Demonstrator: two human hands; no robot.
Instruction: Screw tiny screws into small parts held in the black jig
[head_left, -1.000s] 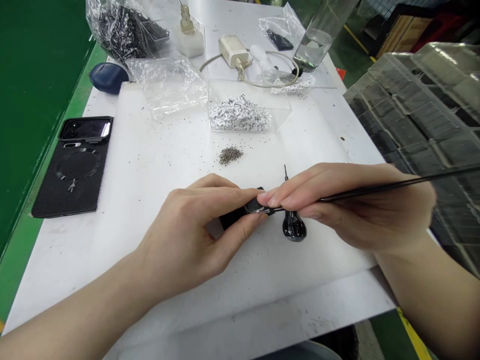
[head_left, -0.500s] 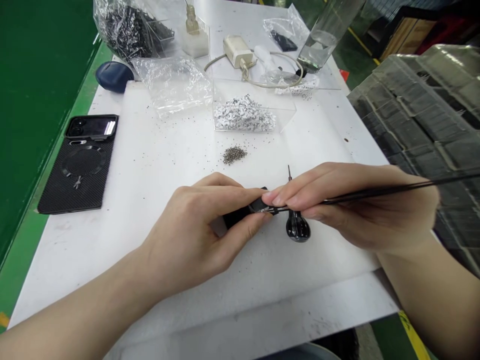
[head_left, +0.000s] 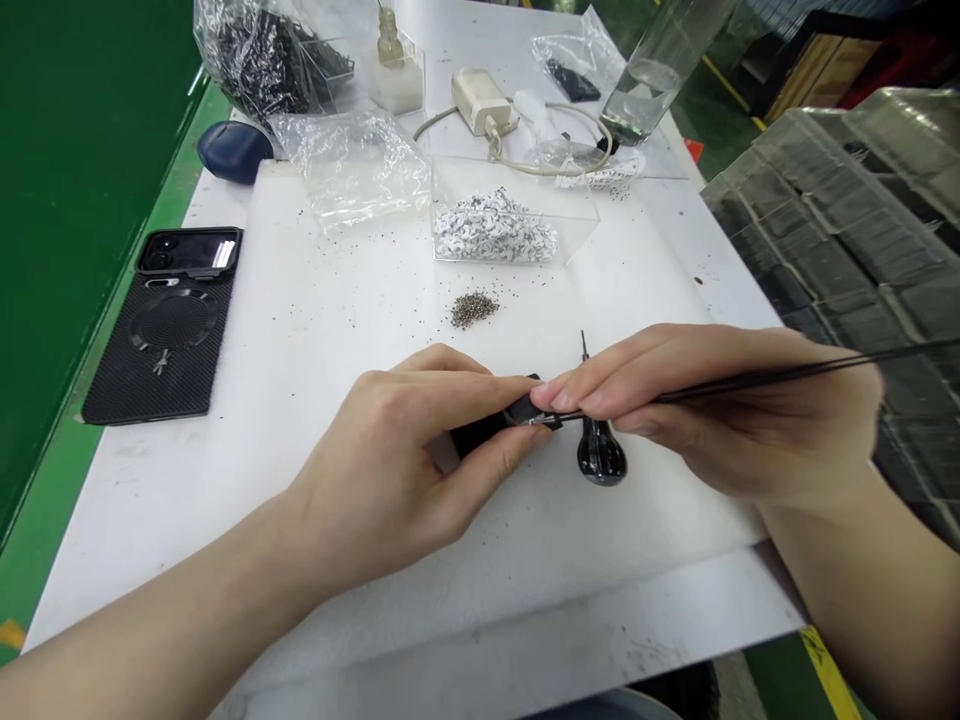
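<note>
My left hand [head_left: 397, 460] is closed around a small black block [head_left: 480, 430], its thumb and forefinger pinching the right end; most of the block is covered. My right hand [head_left: 720, 410] grips a bundle of thin black rods [head_left: 795, 373], which run back past the wrist to the right edge. Their front ends meet the block at the left fingertips, where a bit of shiny metal shows. My two hands touch or nearly touch there. Beneath the right fingers, a small screwdriver [head_left: 602, 455] with a rounded black handle lies on the white mat, its thin shaft pointing away.
Beyond my hands are a heap of tiny screws [head_left: 474, 309] and a clear tray [head_left: 495, 258] of small white pieces. A phone [head_left: 161, 325] lies left, near a blue mouse-shaped object [head_left: 235, 152]. Behind stand plastic bags, a charger [head_left: 480, 100] and a clear cup [head_left: 641, 95]. Clear boxes [head_left: 840, 240] stand right.
The whole view has shifted slightly, so everything sits a little further right. Both hands keep their grips and positions at the block; no other movement shows.
</note>
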